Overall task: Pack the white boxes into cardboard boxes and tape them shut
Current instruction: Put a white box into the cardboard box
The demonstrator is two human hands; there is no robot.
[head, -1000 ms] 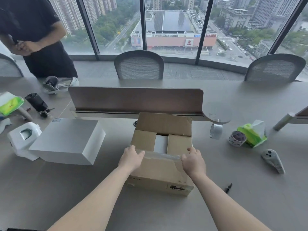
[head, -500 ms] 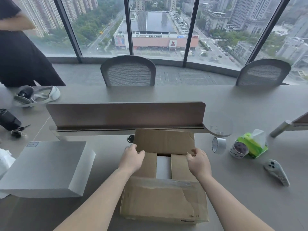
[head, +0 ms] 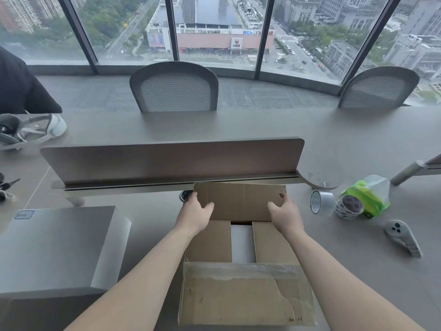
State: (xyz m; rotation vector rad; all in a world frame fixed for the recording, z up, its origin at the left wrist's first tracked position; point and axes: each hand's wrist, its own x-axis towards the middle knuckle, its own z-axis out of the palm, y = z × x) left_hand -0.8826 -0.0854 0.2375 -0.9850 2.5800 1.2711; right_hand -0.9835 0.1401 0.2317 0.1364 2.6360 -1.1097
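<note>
On the grey table [head: 334, 139] by tall windows [head: 214, 25], left hand [head: 194, 212] and right hand [head: 285, 212] grip the box flap [head: 238, 201]

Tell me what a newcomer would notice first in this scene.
Front and centre, the left hand and right hand grip the far flap of a cardboard box, with a white box showing through the gap between its side flaps. A larger white box lies to its left, and a roll of tape stands to the right.
</note>
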